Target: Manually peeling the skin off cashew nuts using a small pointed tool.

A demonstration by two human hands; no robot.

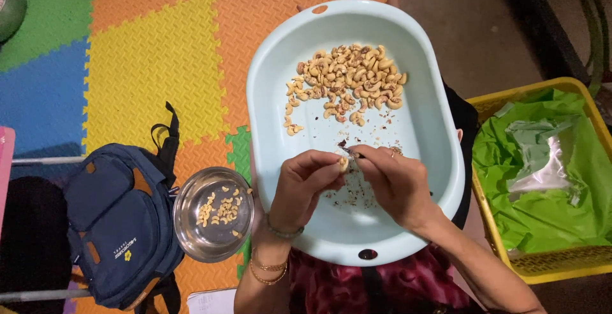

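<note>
A pale blue oval tub (426, 129) rests on my lap and holds a pile of cashew nuts (347, 81) toward its far end, with brown skin flakes (350, 196) scattered near me. My left hand (305, 183) pinches one pale cashew (343, 163) between thumb and fingers over the tub. My right hand (395, 183) meets it, gripping a small dark tool (348, 151) whose tip touches that nut.
A round steel bowl (191, 225) with several peeled cashews sits left of the tub on a coloured foam mat (153, 59). Beside the bowl lies a navy backpack (118, 225). A yellow basket (510, 97) lined with green plastic stands at right.
</note>
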